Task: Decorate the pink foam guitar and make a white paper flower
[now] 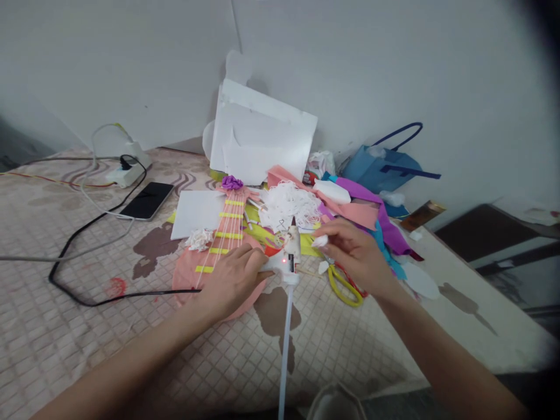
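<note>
My left hand (234, 277) is closed round the handle of a white hot glue gun (284, 262), whose red light is lit. A long glue stick (286, 344) sticks out of its back, towards me. Between the thumb and fingers of my right hand (356, 254) is a small white paper roll (321, 241), just right of the nozzle. Under my left hand lies a pink guitar-shaped craft (188, 265) with white strings and yellow strips. It bears a purple flower (231, 183) at the top and a white paper flower (200, 239) at its left side.
Yellow-handled scissors (343, 289) lie below my right hand. A heap of white paper strips (291, 204) and coloured sheets (356, 213) spreads behind. At left are a phone (147, 200), a power strip (129, 165) and a looping black cable (65, 251). A blue bag (380, 166) stands at back right.
</note>
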`<state>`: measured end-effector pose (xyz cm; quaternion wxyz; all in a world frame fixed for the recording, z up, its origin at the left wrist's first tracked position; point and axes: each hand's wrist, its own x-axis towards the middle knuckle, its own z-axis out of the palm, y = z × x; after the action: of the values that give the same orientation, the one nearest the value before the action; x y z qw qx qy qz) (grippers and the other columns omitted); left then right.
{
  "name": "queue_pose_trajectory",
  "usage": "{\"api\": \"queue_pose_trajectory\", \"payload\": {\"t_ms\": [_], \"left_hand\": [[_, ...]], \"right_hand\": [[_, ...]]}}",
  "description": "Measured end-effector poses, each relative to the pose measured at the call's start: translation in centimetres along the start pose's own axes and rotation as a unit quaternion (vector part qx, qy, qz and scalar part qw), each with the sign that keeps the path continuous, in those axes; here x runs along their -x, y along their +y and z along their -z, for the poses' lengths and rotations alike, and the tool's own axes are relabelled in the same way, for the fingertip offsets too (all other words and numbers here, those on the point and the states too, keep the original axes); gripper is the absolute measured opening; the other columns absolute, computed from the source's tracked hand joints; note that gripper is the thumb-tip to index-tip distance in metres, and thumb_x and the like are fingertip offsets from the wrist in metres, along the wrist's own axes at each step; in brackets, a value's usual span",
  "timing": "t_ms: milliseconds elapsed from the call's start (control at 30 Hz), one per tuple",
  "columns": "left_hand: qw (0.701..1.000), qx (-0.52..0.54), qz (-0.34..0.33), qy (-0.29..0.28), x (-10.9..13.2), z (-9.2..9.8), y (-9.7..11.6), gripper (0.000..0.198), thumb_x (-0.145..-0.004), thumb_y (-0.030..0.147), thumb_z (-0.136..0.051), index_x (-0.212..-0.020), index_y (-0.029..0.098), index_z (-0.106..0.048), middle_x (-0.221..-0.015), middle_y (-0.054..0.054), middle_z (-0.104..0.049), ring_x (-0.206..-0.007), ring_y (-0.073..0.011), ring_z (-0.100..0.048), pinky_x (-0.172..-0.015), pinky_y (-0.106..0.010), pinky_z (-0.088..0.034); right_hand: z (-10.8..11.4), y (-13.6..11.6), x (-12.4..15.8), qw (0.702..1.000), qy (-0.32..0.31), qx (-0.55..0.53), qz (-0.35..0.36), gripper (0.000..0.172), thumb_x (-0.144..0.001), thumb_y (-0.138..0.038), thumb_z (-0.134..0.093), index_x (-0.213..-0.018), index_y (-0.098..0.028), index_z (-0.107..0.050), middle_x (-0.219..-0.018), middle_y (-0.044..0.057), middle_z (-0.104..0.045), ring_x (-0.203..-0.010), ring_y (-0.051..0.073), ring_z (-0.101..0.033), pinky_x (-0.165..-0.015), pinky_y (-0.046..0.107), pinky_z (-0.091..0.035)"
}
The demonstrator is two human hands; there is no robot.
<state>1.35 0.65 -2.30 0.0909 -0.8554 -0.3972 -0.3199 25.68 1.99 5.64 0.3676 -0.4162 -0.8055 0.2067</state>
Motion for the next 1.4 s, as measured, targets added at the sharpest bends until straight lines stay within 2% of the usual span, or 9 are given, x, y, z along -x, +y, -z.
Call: {"api": "queue_pose_trajectory", "payload": {"t_ms": [200, 367, 500, 633, 733, 900, 1067, 1200, 1400], "left_hand": [[0.999, -0.022, -0.029, 0.009, -0.2, -0.1, 0.3, 0.018, -0.09, 0.031, -0.048, -0.08, 0.018, -0.043, -0.072, -0.001, -0.055, -0.068, -0.0169, -0.052, -0.056, -0.027, -0.037], [0.999, -0.037, -0.028, 0.008, -0.2, 0.0, 0.7, 0.018, -0.09, 0.031, -0.048, -0.08, 0.018, -0.042, -0.069, 0.0, -0.055, -0.066, -0.017, -0.051, -0.055, -0.026, -0.036], [0.999, -0.035, -0.038, -0.003, -0.2, 0.0, 0.8, 0.016, -0.091, 0.03, -0.046, -0.081, 0.018, -0.042, -0.068, 0.0, -0.055, -0.067, -0.0175, -0.051, -0.055, -0.027, -0.037], [0.999, -0.027, -0.035, -0.014, -0.1, 0.0, 0.8, 0.016, -0.092, 0.029, -0.044, -0.081, 0.018, -0.042, -0.068, -0.001, -0.056, -0.067, -0.0177, -0.051, -0.055, -0.028, -0.037], [0.999, -0.021, -0.032, -0.015, -0.1, 0.0, 0.7, 0.017, -0.092, 0.031, -0.043, -0.081, 0.018, -0.043, -0.069, -0.001, -0.055, -0.067, -0.0174, -0.051, -0.056, -0.027, -0.037], [0.997, -0.024, -0.051, -0.045, 0.1, -0.1, 0.7, 0.016, -0.091, 0.031, -0.044, -0.083, 0.017, -0.044, -0.072, -0.003, -0.057, -0.069, -0.0184, -0.051, -0.057, -0.029, -0.039], [0.996, -0.021, -0.054, -0.065, 0.0, 0.1, 0.9, 0.016, -0.091, 0.03, -0.044, -0.083, 0.017, -0.045, -0.072, -0.003, -0.056, -0.07, -0.0186, -0.051, -0.056, -0.028, -0.038], [0.997, -0.015, -0.059, -0.052, -0.1, 0.2, 1.0, 0.019, -0.093, 0.031, -0.04, -0.083, 0.017, -0.046, -0.072, -0.003, -0.055, -0.07, -0.0182, -0.05, -0.057, -0.028, -0.038], [0.996, -0.039, -0.068, -0.039, -0.2, 0.2, 0.9, 0.019, -0.093, 0.03, -0.041, -0.08, 0.017, -0.045, -0.074, -0.003, -0.057, -0.067, -0.0174, -0.049, -0.055, -0.028, -0.036]], "right_hand": [[-2.2, -2.7, -0.7, 0.995, -0.05, 0.083, 0.029, 0.027, -0.086, -0.015, -0.051, -0.111, -0.025, -0.055, -0.093, 0.002, -0.059, -0.077, 0.013, -0.054, -0.071, 0.027, -0.044], [-2.5, -2.8, -2.0, 0.983, -0.133, 0.121, 0.047, 0.018, -0.088, -0.014, -0.045, -0.097, -0.02, -0.059, -0.094, 0.004, -0.055, -0.081, 0.013, -0.053, -0.071, 0.026, -0.042], [-2.3, -2.8, -2.6, 0.97, -0.185, 0.148, 0.045, 0.021, -0.089, -0.016, -0.043, -0.103, -0.022, -0.058, -0.094, 0.003, -0.053, -0.081, 0.014, -0.053, -0.072, 0.027, -0.042], [-1.6, -3.1, -3.1, 0.943, -0.279, 0.165, 0.072, 0.023, -0.089, -0.017, -0.044, -0.106, -0.024, -0.057, -0.102, 0.004, -0.052, -0.084, 0.014, -0.054, -0.075, 0.028, -0.043], [-1.0, -3.0, -3.8, 0.921, -0.325, 0.184, 0.106, 0.025, -0.086, -0.014, -0.048, -0.108, -0.022, -0.056, -0.106, 0.005, -0.052, -0.085, 0.015, -0.054, -0.075, 0.03, -0.043], [-1.4, -2.7, -5.3, 0.886, -0.391, 0.189, 0.163, 0.017, -0.083, -0.008, -0.046, -0.091, -0.019, -0.057, -0.091, 0.003, -0.053, -0.085, 0.016, -0.052, -0.072, 0.028, -0.041], [-2.1, -3.1, -5.8, 0.869, -0.405, 0.205, 0.196, 0.027, -0.08, 0.001, -0.036, -0.078, -0.018, -0.055, -0.079, 0.001, -0.051, -0.074, 0.014, -0.048, -0.066, 0.026, -0.039], [-2.0, -3.0, -5.7, 0.869, -0.402, 0.189, 0.219, 0.027, -0.076, 0.003, -0.037, -0.08, -0.019, -0.053, -0.081, 0.001, -0.052, -0.078, 0.014, -0.049, -0.067, 0.026, -0.04], [-2.6, -2.8, -4.0, 0.886, -0.331, 0.26, 0.195, 0.026, -0.079, 0.001, -0.04, -0.088, -0.019, -0.052, -0.092, 0.004, -0.054, -0.085, 0.016, -0.05, -0.071, 0.029, -0.041]]}}
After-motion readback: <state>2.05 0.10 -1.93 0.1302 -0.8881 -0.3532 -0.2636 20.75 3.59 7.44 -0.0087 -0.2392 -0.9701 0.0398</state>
